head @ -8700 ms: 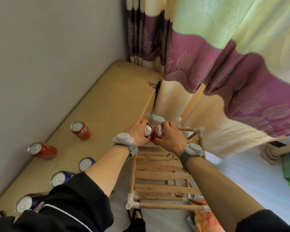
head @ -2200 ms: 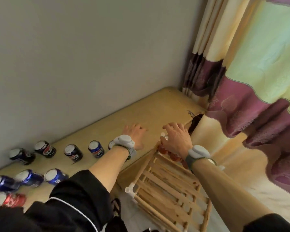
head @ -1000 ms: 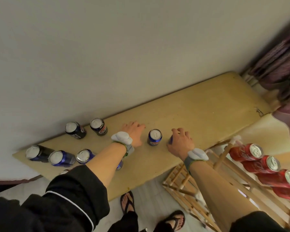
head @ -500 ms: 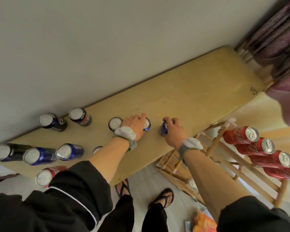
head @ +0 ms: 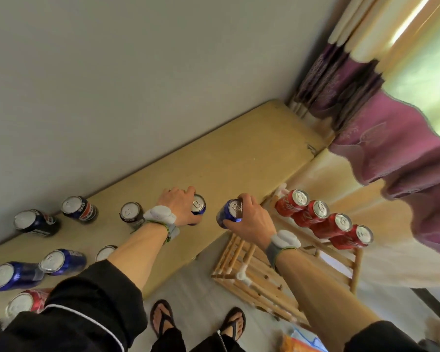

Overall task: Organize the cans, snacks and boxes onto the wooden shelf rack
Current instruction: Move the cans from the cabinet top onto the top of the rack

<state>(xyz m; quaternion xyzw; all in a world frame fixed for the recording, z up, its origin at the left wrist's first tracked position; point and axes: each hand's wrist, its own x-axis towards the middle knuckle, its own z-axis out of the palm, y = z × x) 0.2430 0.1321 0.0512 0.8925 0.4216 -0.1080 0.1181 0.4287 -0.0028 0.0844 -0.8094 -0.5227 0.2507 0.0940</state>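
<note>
- Both hands, spread empty two seconds back, now clamp cans: right hand [head: 250, 221] wraps a blue aluminium can [head: 229, 216] at the table's edge; left hand [head: 179, 207] grips a second blue can [head: 198, 204] on the long tan table [head: 226, 161].
- Nearest: orange snack packet [head: 296, 344] on the floor, unshelved.
- Pale slatted wooden shelf rack [head: 249, 273]: four red cola cans [head: 315, 214] line its top tier.
- Left, dark and blue cans [head: 79, 209] wait on the table; early stage, I judge.

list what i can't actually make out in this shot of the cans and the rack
All in the head view:
Can beside the left forearm: body hidden by the arm, colour unknown.
Red can at bottom left: partly under the black sleeve.
Wooden rack lower tiers: crossed by the right forearm, contents unclear.
Orange packet: cut off by the bottom edge.
</note>
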